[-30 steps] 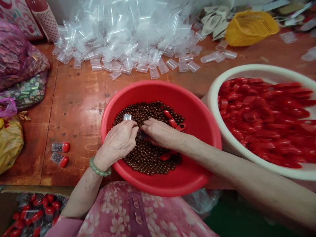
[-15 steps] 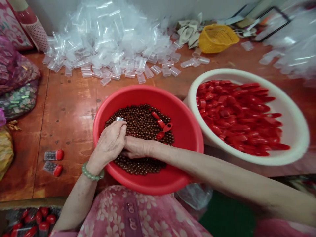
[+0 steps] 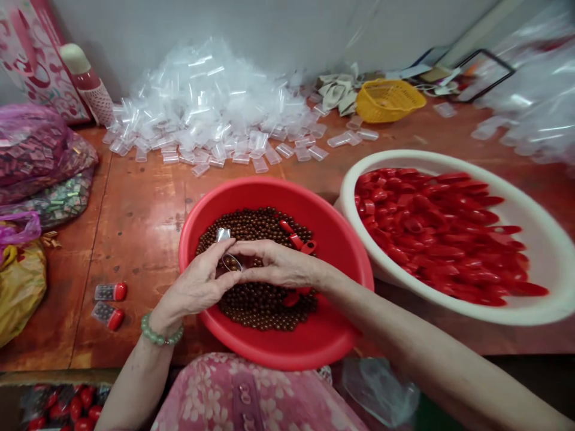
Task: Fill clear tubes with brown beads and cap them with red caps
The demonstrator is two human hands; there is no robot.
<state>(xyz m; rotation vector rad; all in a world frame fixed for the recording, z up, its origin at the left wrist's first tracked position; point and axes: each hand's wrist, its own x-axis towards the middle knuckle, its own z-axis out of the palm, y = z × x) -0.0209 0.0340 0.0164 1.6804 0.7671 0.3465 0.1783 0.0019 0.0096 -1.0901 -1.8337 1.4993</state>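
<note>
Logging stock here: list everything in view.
Held tube: one, clear, between hands
Basin: one, red, centre
Balls: many, brown, in basin
Loose pieces: several, red, in basin
Tub: one, white, right
Caps: many, red, in tub
Tubes: many, clear, back
Basket: one, yellow, back
Cloth bundle: one, pale, back
Capped tubes: two, clear and red, left
Flask: one, red, back left
Plastic bags: several, mostly purple, left
Table: one, brown, beneath
Bracelet: one, green, left wrist
Left hand, right hand: two, bare, over basin
</note>
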